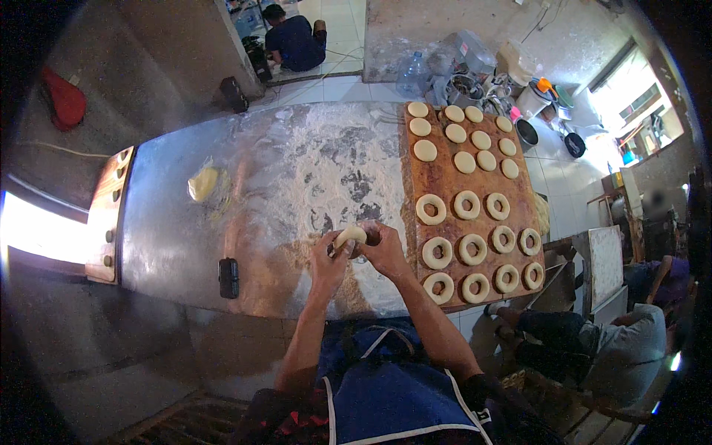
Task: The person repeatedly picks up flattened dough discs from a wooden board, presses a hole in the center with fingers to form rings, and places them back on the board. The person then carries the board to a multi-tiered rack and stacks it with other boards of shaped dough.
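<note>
Between my two hands, above the floured part of the table, is a piece of pale dough. My left hand grips its left side, and my right hand has its fingers curled round the right side. The fingers hide part of the dough, so whether it is a full ring cannot be made out. To the right, a brown wooden board carries flat dough rounds in its far half. Several dough rings lie in rows on its near half.
A lump of yellowish dough or fat and a black case-like object lie on the left of the table. Another board borders its left end. One person crouches beyond the doorway; another sits at right. Pots and a water bottle stand behind.
</note>
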`<state>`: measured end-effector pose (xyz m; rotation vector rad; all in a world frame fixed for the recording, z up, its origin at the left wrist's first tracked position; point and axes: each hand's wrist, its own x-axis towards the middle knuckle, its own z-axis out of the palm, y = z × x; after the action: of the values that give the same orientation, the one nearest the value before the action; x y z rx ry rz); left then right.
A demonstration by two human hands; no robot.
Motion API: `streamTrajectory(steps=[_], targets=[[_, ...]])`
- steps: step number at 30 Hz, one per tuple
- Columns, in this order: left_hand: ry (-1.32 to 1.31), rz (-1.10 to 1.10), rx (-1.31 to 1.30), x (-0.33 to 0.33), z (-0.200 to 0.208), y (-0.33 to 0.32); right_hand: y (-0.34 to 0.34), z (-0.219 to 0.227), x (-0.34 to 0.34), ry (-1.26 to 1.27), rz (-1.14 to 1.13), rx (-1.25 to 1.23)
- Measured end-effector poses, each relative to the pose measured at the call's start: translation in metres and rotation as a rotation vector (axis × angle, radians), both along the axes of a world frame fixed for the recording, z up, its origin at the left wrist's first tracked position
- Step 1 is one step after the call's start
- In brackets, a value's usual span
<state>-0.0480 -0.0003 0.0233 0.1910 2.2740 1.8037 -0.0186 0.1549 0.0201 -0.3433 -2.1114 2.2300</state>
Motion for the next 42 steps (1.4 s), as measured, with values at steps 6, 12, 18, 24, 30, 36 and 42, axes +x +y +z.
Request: streamTrajectory(steps=[6,12,18,24,30,36,42], targets=[[-0.068,0.132,0.419,0.004,-0.023,0.006,-0.008,0.022,0.008,0.077,0.075,0.005],[-0.544,-0.177,0.833,0.010,-0.013,-0.011,0.002,0.041,0.006,-0.014,0.227,-0.367],[-0.421,-0.054,1.074,-0.011,-0.019,0.023,0.002,0.021,-0.006,-0.229,0.043,0.364],[0.116,0.020,0.301,-0.015,-0.014,0.067,0.017,0.020,0.011,-0.244,-0.173,0.035],[-0.478,0.132,0.770,-0.006,-0.027,0.110,0.037,0.026,0.020,0.061,-0.435,-0.085],[-0.401,0.172,0.776,0.013,-0.009,0.178,0.090,0.031,0.039,0.168,-0.387,0.037],[-0.345,0.003,0.588,0.024,-0.002,0.244,0.180,0.019,0.074,0.123,-0.227,0.138]])
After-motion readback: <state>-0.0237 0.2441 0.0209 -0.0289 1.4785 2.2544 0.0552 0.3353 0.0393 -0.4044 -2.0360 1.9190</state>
